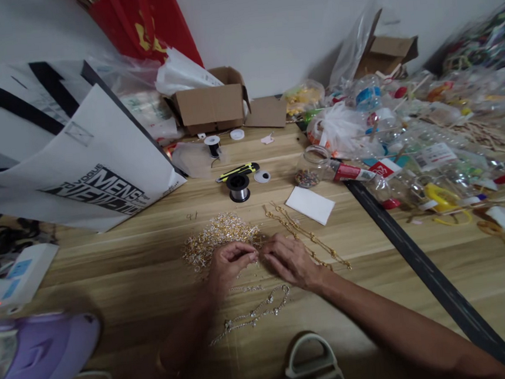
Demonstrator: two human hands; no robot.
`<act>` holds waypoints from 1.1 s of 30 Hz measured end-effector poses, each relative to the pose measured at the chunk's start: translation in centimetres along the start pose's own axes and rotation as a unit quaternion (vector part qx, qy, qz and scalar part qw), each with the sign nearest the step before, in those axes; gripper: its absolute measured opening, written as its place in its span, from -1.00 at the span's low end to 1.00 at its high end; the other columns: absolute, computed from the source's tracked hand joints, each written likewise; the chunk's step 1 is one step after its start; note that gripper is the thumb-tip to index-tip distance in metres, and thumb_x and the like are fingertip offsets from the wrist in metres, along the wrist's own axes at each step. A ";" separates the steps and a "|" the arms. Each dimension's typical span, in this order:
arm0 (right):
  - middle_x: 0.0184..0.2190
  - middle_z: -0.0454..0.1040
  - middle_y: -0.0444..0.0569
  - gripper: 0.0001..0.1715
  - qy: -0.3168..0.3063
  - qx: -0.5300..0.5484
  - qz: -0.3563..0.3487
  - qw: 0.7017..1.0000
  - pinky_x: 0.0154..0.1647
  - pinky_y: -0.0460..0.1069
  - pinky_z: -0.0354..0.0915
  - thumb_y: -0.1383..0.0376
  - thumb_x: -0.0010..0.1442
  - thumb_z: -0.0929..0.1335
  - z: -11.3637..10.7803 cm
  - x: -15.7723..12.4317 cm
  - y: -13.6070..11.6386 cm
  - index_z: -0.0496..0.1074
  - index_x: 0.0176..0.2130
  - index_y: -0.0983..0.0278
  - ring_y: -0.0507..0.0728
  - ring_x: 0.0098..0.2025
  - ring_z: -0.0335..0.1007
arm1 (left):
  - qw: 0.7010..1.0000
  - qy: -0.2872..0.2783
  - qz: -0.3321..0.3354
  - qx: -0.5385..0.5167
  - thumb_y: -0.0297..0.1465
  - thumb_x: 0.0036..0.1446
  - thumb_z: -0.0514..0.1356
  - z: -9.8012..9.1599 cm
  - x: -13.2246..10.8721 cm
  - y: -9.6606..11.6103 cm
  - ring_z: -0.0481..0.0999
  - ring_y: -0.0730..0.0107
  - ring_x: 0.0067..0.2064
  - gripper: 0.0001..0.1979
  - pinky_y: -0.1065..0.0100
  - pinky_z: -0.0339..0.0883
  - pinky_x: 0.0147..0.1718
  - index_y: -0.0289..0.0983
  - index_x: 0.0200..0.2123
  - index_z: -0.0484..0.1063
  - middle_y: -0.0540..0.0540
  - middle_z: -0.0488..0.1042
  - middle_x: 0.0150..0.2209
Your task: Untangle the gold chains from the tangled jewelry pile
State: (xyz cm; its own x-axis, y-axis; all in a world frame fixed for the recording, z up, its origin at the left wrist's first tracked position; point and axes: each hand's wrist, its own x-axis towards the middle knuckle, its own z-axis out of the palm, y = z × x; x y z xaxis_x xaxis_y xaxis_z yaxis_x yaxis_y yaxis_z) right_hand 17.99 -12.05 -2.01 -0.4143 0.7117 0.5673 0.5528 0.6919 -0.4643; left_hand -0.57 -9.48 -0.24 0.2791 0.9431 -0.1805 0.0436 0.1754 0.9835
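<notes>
My left hand point(232, 263) is closed in a pinch at the right edge of a pile of small gold and silver jewelry pieces point(216, 237). Facing it, my right hand point(290, 258) has its fingers drawn together over the wood. Whatever tiny pieces lie between the fingertips are too small to name. Gold chains point(314, 240) stretch out just beyond and right of my right hand. Nearer to me lies a silver chain point(257, 316) with a loop at its end, and a shorter silver chain point(247, 288) rests above it.
Spools of wire point(238, 188), a yellow-black cutter point(237, 172), a white card point(310, 204) and a jar of beads point(312, 166) stand beyond. Scissors point(314, 364) lie in front. Left are a purple iron point(42, 361) and a large bag point(100, 161); plastic bottles point(427, 162) crowd the right.
</notes>
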 end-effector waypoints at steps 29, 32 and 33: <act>-0.32 0.45 0.00 -0.88 0.006 0.018 -0.004 1.000 -0.36 -0.04 0.27 0.38 0.27 0.24 0.0 0.0 -0.1 0.35 -0.18 0.28 0.08 -0.31 0.36 | 0.999 -0.037 -0.006 -0.002 -0.40 -0.16 0.34 -0.1 0.0 -0.2 0.51 0.41 -0.45 -0.88 0.45 0.37 -0.40 -0.31 -0.49 0.52 -0.03 0.55 -0.52; -0.30 0.46 0.01 -0.86 0.005 0.029 -0.002 1.000 -0.32 -0.03 0.29 0.38 0.27 0.25 0.0 0.0 -0.1 0.36 -0.16 0.28 0.08 -0.29 0.38 | 0.999 -0.043 -0.004 -0.001 -0.40 -0.15 0.34 -0.1 0.0 -0.4 0.51 0.42 -0.44 -0.88 0.46 0.36 -0.39 -0.32 -0.48 0.52 -0.04 0.55 -0.51; -0.29 0.46 0.01 -0.86 0.004 0.031 0.001 1.000 -0.32 -0.03 0.30 0.38 0.27 0.25 0.0 0.0 -0.1 0.36 -0.16 0.28 0.08 -0.28 0.38 | 0.999 -0.043 -0.004 -0.003 -0.40 -0.15 0.34 -0.1 0.0 -0.5 0.51 0.42 -0.43 -0.88 0.46 0.36 -0.39 -0.32 -0.48 0.52 -0.04 0.55 -0.51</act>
State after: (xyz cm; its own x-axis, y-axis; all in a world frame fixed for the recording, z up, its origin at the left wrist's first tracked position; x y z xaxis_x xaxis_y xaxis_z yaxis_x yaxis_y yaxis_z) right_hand 18.00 -12.12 -1.96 -0.4072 0.7123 0.5717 0.5084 0.6968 -0.5060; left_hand -0.69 -9.54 -0.69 0.3609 0.9136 -0.1874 0.0408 0.1853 0.9818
